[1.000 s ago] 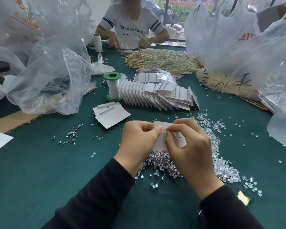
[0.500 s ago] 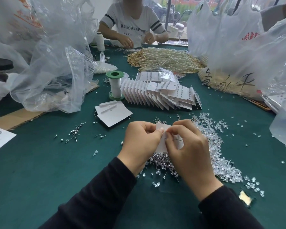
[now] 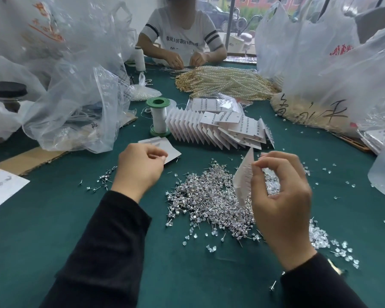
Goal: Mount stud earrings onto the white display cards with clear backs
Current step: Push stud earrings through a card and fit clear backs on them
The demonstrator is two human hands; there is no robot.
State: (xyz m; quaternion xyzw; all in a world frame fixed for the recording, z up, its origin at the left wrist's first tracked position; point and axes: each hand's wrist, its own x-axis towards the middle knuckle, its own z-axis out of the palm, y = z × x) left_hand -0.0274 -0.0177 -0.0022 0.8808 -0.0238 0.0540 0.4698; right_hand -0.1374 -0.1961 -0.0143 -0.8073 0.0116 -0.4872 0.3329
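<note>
Stud earrings (image 3: 209,196) — small silver posts with clear stones — lie in a loose heap on the dark green felt table (image 3: 53,230), between the two hands. The right hand (image 3: 280,196) pinches a white perforated display card (image 3: 243,176) between thumb and forefinger near its upper edge; the card stands tilted, nearly edge-on to the camera, above the right side of the heap. The left hand (image 3: 140,167) hovers to the left of the heap with fingers curled and thumb meeting forefinger; whether it grips anything, I cannot tell. Small clear plastic backs (image 3: 318,236) are scattered beside and behind the right hand. Just beyond the left hand lie blank white cards (image 3: 172,150). Farther back, a fanned row of filled white cards (image 3: 220,130) stands beside a green-capped spool of white thread (image 3: 158,116). Cream pearl strands (image 3: 227,81) are piled near a seated person's hands — clear plastic bags (image 3: 76,96) crowd both sides.
</note>
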